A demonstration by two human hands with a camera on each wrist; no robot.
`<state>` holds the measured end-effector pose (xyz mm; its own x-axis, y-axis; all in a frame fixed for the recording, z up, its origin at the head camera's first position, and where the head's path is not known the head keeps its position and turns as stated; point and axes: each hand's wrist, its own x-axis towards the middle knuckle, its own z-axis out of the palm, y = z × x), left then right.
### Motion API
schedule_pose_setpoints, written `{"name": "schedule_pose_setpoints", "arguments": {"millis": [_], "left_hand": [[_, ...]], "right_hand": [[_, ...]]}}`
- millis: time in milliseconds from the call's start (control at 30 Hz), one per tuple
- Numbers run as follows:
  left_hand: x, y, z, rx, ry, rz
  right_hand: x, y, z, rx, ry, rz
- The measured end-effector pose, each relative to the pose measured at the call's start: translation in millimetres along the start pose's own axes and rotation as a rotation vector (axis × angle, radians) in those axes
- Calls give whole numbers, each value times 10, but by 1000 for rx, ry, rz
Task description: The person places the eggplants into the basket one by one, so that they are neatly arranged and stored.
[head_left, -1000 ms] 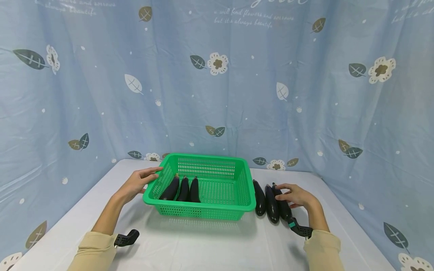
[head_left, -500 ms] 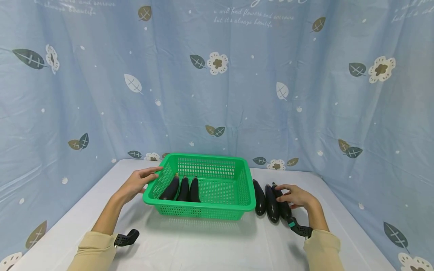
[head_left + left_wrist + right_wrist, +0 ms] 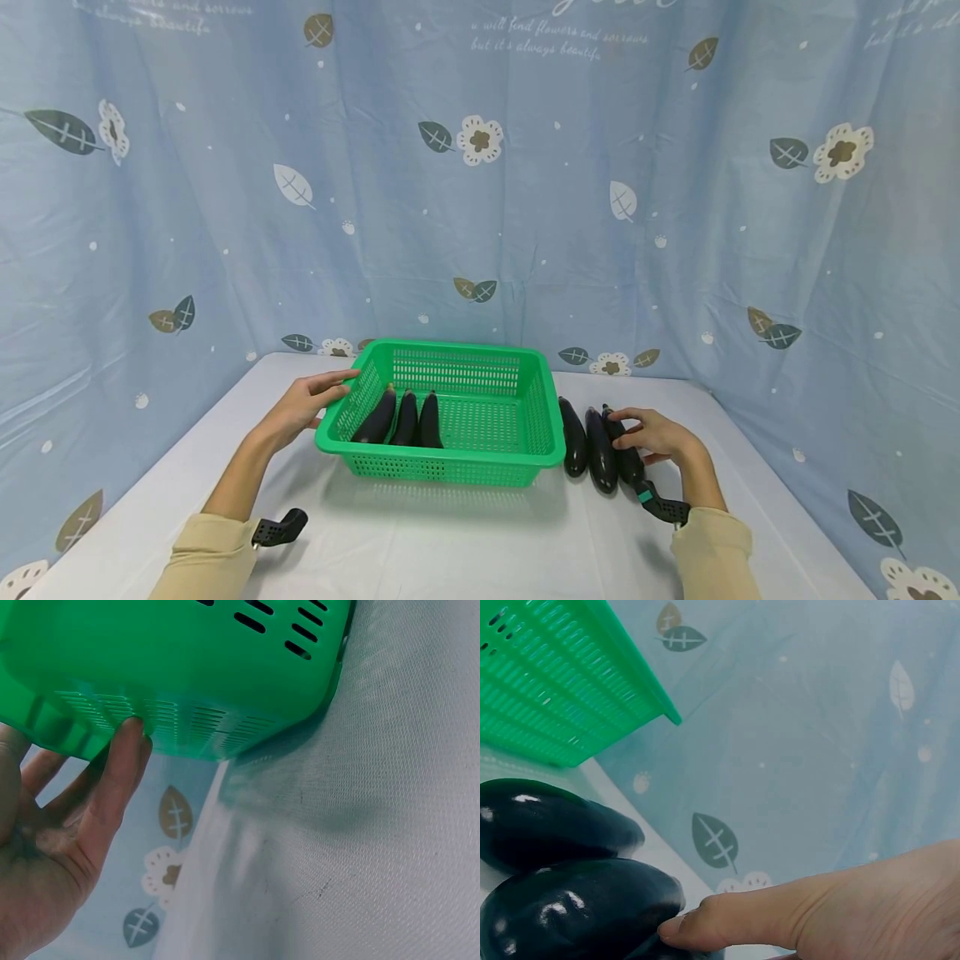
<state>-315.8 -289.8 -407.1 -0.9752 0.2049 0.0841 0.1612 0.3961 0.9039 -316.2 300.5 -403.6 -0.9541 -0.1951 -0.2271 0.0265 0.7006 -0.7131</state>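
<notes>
My left hand [image 3: 300, 404] grips the left rim of a green perforated plastic basket [image 3: 450, 452]. Some of its fingers [image 3: 112, 780] lie against the basket's outer wall below the rim in the left wrist view. Three dark eggplants lie side by side in the basket's left part, the middle one [image 3: 406, 421] between the others. To the basket's right, three more eggplants lie on the table, among them a glossy one [image 3: 601, 454]. My right hand [image 3: 660, 435] holds the rightmost eggplant [image 3: 628, 461] near its upper half, thumb on its left side. That hand partly covers it.
A white cloth covers the table [image 3: 420, 550]. Behind and around it hangs a blue curtain [image 3: 480, 225] with leaf and flower prints. The leftmost loose eggplant [image 3: 574, 442] lies close beside the basket's right wall. Each wrist wears a black camera mount [image 3: 281, 527].
Over the last second, the right thumb and fingers settle very slightly on the rightmost eggplant. The left hand, the basket and the other eggplants stay in place.
</notes>
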Motion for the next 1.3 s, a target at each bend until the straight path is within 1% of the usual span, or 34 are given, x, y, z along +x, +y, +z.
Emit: {"name": "schedule_pose_setpoints", "arguments": {"millis": [233, 333, 667, 833, 1033, 1300], "left_hand": [[-14, 10, -1, -11, -5, -1], [-19, 13, -3, -11, -7, -1], [-18, 16, -4, -15, -5, -8], [-10, 11, -1, -21, -6, 0], [-6, 9, -4, -17, -11, 5], [-1, 9, -9, 2, -13, -4]], "right_hand": [[7, 10, 2, 2, 7, 17], [6, 10, -4, 0, 4, 11], [23, 28, -2, 4, 25, 26], [27, 32, 2, 5, 30, 25], [19, 22, 10, 13, 23, 31], [6, 23, 27, 12, 28, 48]]}}
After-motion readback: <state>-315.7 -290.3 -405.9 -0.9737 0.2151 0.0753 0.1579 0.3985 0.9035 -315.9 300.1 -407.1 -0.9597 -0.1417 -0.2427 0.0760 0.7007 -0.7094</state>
